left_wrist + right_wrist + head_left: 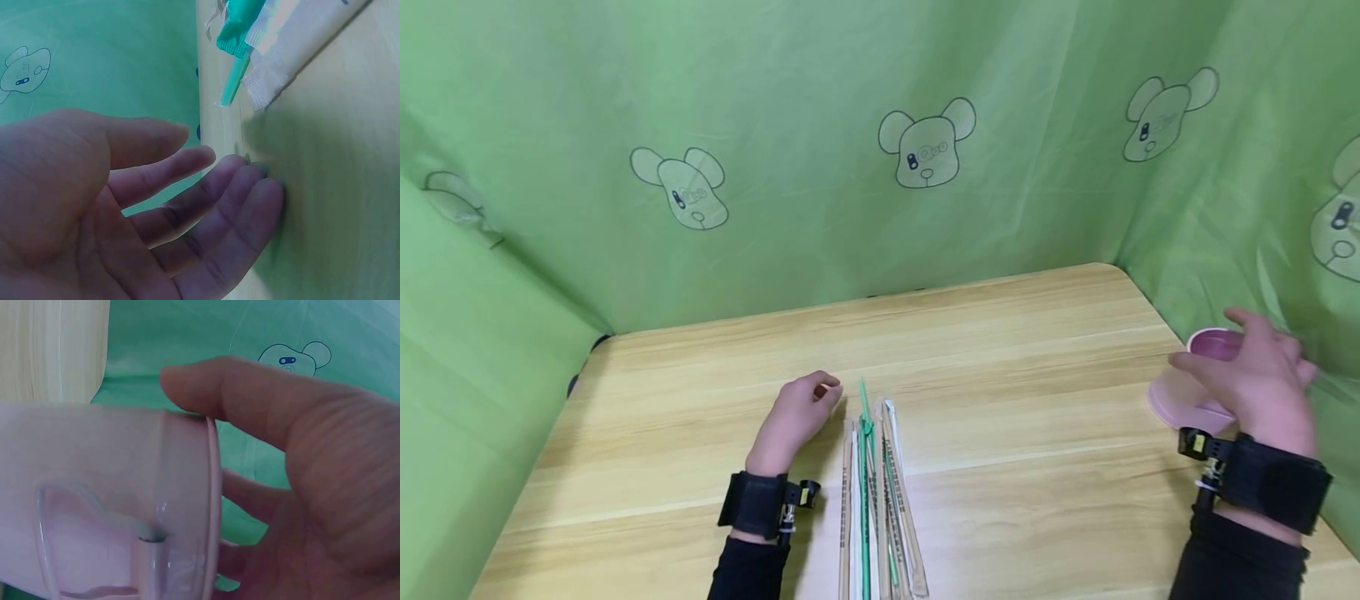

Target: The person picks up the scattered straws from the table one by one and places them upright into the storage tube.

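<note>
Several wrapped drinking straws [883, 500] lie in a loose bundle near the table's front, some in brown paper, others in white or green wrappers. Just left of their far ends is my left hand [805, 408], empty, its fingers loosely bent and low over the tabletop; the left wrist view shows a gap between thumb and fingers. At the far right stands a pink container [1180, 396] with a round opening. Over its rim, my right hand [1262, 375] is spread; in the right wrist view the thumb [194, 387] lies at the rim, with the other fingers partly hidden behind it.
The wooden table [700, 400] has a rounded far right corner. Green cloth [790, 167] printed with bear heads hangs around the back and both sides, close to the container on the right.
</note>
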Demonstrator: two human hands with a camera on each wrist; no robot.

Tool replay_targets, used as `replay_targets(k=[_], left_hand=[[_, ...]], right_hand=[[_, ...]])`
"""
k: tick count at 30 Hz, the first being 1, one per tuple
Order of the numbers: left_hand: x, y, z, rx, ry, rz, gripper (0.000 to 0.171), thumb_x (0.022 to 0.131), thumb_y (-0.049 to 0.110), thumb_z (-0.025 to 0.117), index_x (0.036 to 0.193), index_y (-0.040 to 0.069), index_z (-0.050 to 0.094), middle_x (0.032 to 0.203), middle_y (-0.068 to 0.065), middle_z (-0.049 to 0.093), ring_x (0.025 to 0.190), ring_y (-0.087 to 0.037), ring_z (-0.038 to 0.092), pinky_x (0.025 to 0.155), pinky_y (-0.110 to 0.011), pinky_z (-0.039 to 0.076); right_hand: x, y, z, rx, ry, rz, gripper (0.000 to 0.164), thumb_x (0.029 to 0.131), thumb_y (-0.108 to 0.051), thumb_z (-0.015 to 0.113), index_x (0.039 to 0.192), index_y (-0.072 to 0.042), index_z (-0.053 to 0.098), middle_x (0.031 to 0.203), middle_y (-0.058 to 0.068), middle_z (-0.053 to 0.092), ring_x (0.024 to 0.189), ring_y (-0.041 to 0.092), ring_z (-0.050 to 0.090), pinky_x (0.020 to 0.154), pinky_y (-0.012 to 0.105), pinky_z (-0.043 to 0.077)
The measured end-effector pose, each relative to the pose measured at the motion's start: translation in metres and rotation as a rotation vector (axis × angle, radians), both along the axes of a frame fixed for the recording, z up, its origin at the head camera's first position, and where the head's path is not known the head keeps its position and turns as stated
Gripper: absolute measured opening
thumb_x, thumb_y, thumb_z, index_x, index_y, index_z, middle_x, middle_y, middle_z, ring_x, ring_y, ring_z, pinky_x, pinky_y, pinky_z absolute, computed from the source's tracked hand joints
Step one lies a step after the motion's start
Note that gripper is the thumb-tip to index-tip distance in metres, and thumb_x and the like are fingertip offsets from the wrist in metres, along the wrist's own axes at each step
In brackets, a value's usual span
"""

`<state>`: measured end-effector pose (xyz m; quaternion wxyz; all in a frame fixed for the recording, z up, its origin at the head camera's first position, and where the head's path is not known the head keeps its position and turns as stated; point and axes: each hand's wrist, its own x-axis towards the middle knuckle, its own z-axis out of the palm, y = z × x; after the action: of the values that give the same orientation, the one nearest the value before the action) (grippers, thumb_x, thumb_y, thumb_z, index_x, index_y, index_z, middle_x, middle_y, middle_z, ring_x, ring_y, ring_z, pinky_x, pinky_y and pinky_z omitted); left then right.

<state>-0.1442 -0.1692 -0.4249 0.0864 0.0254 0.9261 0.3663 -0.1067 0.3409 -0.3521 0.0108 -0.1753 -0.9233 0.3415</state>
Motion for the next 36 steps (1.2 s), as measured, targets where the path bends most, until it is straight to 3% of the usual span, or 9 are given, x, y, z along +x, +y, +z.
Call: replay_targets(k=[4, 8, 12, 15, 19, 23, 29, 36], left_hand=[[0.0, 0.0, 0.0, 0.001, -0.011, -0.01, 0.034, 0.11, 0.02, 0.061, 0.136, 0.0, 0.067, 0.112, -0.013, 0.071, 0.087, -0.021, 0.064, 0.079, -0.042, 0.056], [0.001, 0.0, 0.001, 0.01, -0.039, -0.009, 0.035, 0.11, 0.021, 0.06, 0.139, 0.001, 0.066, 0.11, -0.012, 0.07, 0.083, -0.02, 0.063, 0.075, -0.041, 0.055], [0.002, 0.0, 0.001, 0.002, -0.044, -0.01, 0.036, 0.11, 0.023, 0.059, 0.139, 0.002, 0.066, 0.109, -0.011, 0.07, 0.085, -0.021, 0.063, 0.076, -0.041, 0.055], [0.002, 0.0, 0.0, -0.003, -0.041, -0.016, 0.035, 0.11, 0.023, 0.059, 0.138, 0.002, 0.066, 0.109, -0.011, 0.07, 0.085, -0.021, 0.062, 0.076, -0.041, 0.054], [0.003, 0.0, 0.0, 0.002, -0.041, -0.031, 0.033, 0.11, 0.022, 0.059, 0.136, 0.002, 0.068, 0.106, -0.01, 0.069, 0.083, -0.021, 0.061, 0.073, -0.039, 0.053], [0.004, 0.001, 0.0, 0.011, -0.052, -0.036, 0.032, 0.11, 0.021, 0.06, 0.135, 0.002, 0.068, 0.103, -0.008, 0.068, 0.081, -0.021, 0.06, 0.071, -0.038, 0.052], [0.003, 0.004, 0.0, 0.034, -0.053, -0.043, 0.037, 0.109, 0.021, 0.061, 0.141, 0.002, 0.064, 0.103, -0.008, 0.068, 0.08, -0.02, 0.06, 0.071, -0.037, 0.052], [0.002, 0.01, -0.003, 0.043, -0.038, -0.061, 0.042, 0.11, 0.021, 0.061, 0.145, -0.001, 0.06, 0.11, -0.012, 0.065, 0.086, -0.021, 0.061, 0.073, -0.038, 0.054]], right_hand=[[-0.004, -0.002, -0.001, -0.012, -0.018, 0.014, 0.107, 0.1, -0.043, 0.072, 0.166, 0.005, 0.001, 0.152, 0.055, -0.003, 0.131, 0.072, 0.006, 0.087, 0.082, 0.034], [-0.01, -0.003, -0.002, -0.046, -0.083, 0.005, 0.122, 0.097, -0.051, 0.073, 0.163, 0.007, -0.013, 0.149, 0.055, -0.017, 0.132, 0.074, 0.002, 0.093, 0.087, 0.03], [-0.014, 0.003, -0.006, -0.029, -0.062, 0.085, 0.12, 0.098, -0.05, 0.071, 0.16, 0.014, -0.009, 0.146, 0.057, -0.003, 0.129, 0.073, 0.012, 0.093, 0.084, 0.031], [-0.018, 0.005, -0.012, -0.044, 0.004, 0.154, 0.114, 0.099, -0.049, 0.072, 0.162, 0.013, -0.001, 0.15, 0.055, 0.009, 0.128, 0.069, 0.022, 0.094, 0.081, 0.033], [-0.026, -0.003, -0.017, -0.083, 0.076, 0.18, 0.115, 0.098, -0.053, 0.073, 0.166, 0.005, 0.001, 0.158, 0.049, 0.01, 0.132, 0.067, 0.029, 0.098, 0.083, 0.032], [-0.037, -0.02, -0.016, -0.079, 0.131, 0.207, 0.113, 0.098, -0.055, 0.073, 0.167, 0.004, 0.007, 0.161, 0.044, 0.015, 0.133, 0.065, 0.034, 0.1, 0.082, 0.033], [-0.055, -0.053, -0.018, -0.11, 0.17, 0.255, 0.113, 0.097, -0.051, 0.076, 0.169, -0.001, 0.005, 0.166, 0.038, 0.01, 0.131, 0.064, 0.039, 0.098, 0.081, 0.037], [-0.071, -0.126, -0.03, -0.216, 0.24, 0.281, 0.123, 0.09, -0.064, 0.077, 0.171, -0.011, 0.002, 0.169, 0.03, 0.011, 0.136, 0.059, 0.043, 0.101, 0.077, 0.043]])
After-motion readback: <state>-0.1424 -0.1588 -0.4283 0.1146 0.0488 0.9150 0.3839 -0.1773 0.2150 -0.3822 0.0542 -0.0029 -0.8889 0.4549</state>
